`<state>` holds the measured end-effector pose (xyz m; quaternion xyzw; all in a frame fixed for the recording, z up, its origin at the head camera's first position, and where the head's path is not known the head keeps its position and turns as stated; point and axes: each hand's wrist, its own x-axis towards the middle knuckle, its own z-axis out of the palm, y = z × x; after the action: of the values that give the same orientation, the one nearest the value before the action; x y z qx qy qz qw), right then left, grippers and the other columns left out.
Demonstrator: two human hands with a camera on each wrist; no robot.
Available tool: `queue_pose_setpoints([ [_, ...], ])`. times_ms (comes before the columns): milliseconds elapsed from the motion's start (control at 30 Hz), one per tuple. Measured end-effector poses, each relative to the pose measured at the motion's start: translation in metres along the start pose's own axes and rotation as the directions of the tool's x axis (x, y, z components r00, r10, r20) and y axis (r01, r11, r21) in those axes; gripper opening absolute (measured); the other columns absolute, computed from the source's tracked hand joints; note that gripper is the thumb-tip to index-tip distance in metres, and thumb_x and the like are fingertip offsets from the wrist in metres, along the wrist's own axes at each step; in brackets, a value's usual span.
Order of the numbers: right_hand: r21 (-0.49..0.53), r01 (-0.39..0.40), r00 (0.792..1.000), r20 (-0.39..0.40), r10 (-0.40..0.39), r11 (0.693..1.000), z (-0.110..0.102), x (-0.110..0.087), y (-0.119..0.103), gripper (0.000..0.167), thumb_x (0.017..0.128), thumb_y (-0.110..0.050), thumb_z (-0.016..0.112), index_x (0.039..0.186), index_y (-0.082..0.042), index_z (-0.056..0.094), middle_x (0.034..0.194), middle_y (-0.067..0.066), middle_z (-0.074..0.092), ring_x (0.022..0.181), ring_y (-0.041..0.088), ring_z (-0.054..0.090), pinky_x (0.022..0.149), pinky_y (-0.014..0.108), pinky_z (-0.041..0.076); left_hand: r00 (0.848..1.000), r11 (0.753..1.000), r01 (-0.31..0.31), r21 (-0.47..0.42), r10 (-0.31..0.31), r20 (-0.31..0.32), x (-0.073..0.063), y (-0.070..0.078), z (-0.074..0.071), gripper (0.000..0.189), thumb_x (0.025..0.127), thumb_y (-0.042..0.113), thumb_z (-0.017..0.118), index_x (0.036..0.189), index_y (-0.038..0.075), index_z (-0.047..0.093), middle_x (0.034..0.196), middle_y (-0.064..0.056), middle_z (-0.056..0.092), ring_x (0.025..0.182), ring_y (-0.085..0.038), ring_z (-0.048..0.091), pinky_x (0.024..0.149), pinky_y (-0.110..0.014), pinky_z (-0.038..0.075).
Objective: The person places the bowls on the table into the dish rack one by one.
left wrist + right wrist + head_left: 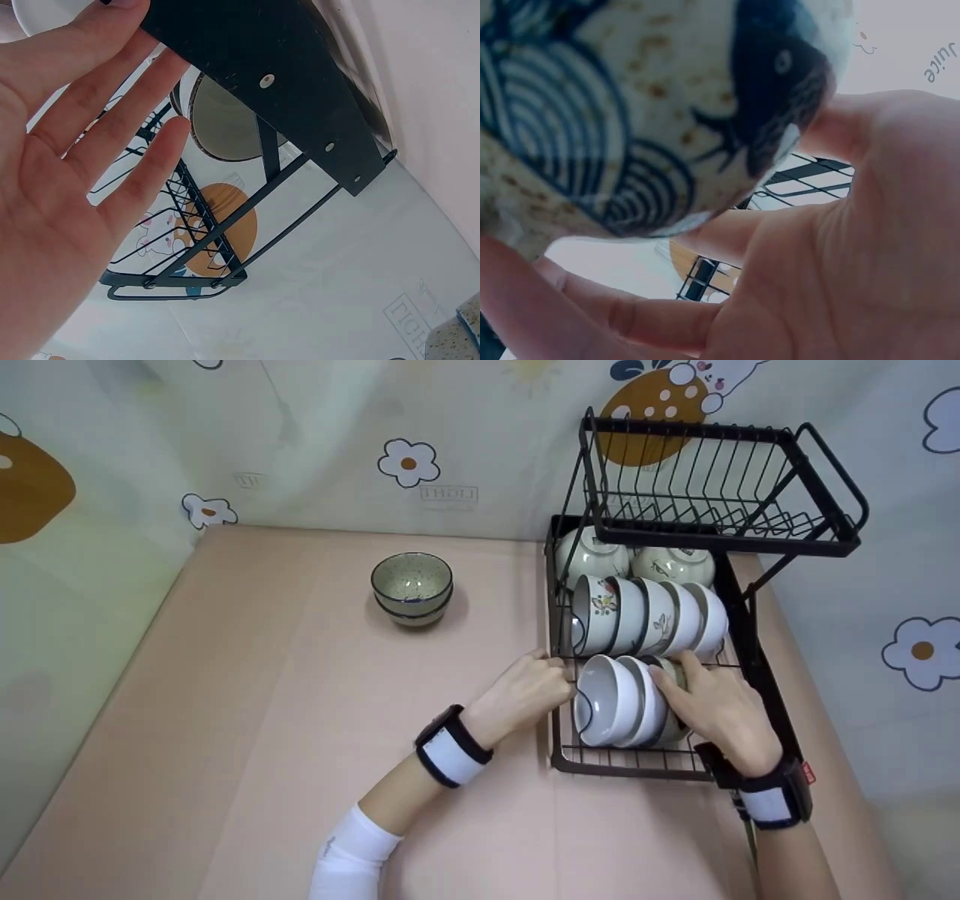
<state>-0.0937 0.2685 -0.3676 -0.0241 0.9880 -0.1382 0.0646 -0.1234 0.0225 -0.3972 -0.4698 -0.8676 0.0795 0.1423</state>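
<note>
My right hand (724, 705) grips a speckled bowl (667, 82) with blue waves and a fish, at the right end of the front row in the dish rack. Its fingers and thumb curve around the bowl's outside. Beside it in that row stand white bowls (604, 709), tipped on their sides. At the rack's left edge, my left hand (525, 690) holds the black dish rack (630, 771), next to the leftmost white bowl. In the left wrist view, the rack's black side plate (300, 90) hides some fingertips.
Behind the front row, several patterned bowls (652, 619) stand on edge, with two upturned bowls (596, 556) at the back. A wire upper shelf (720, 540) overhangs them. Two stacked speckled bowls (412, 589) sit on the table (300, 660) to the left.
</note>
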Motion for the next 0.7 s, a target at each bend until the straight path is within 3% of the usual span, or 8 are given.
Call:
queue_pose_setpoints([
  [333, -0.012, 0.003, 0.999, -0.039, -0.003, 1.0, -0.0013, 0.0001, 0.0009, 0.065, 0.095, -0.061, 0.03, 0.114, -0.003, 0.052, 0.09, 0.03, 0.06, 0.072, 0.04, 0.06, 0.049, 0.041, 0.04, 1.0, 1.0, 0.0, 0.003, 0.0, 0.003, -0.0001, -0.0002, 0.001, 0.021, 0.079, 0.007, 0.069, 0.087, 0.026, 0.072, 0.085, 0.012, 0.069, 0.075, -0.006, 0.061, 0.068, -0.02, 0.046],
  [533, -0.004, 0.001, 0.987, -0.163, -0.002, 1.0, 0.0002, 0.0007, 0.001, 0.06, 0.095, -0.057, 0.037, 0.111, -0.002, 0.057, 0.102, 0.03, 0.061, 0.077, 0.046, 0.06, 0.053, 0.051, 0.043, 1.0, 1.0, -0.01, -0.018, 0.01, 0.013, 0.0005, -0.0015, 0.0007, 0.022, 0.079, 0.011, 0.071, 0.098, 0.023, 0.071, 0.089, 0.01, 0.068, 0.078, -0.006, 0.061, 0.068, -0.019, 0.047],
  [700, 0.012, 0.024, 0.96, -0.279, -0.02, 1.0, 0.002, 0.0026, 0.0005, 0.049, 0.094, -0.048, 0.049, 0.099, -0.001, 0.06, 0.087, 0.025, 0.064, 0.059, 0.037, 0.058, 0.045, 0.043, 0.04, 1.0, 0.999, -0.001, -0.036, 0.001, -0.004, 0.001, -0.005, 0.0, 0.027, 0.082, 0.009, 0.068, 0.106, 0.021, 0.068, 0.096, 0.007, 0.069, 0.084, -0.007, 0.062, 0.071, -0.019, 0.048],
])
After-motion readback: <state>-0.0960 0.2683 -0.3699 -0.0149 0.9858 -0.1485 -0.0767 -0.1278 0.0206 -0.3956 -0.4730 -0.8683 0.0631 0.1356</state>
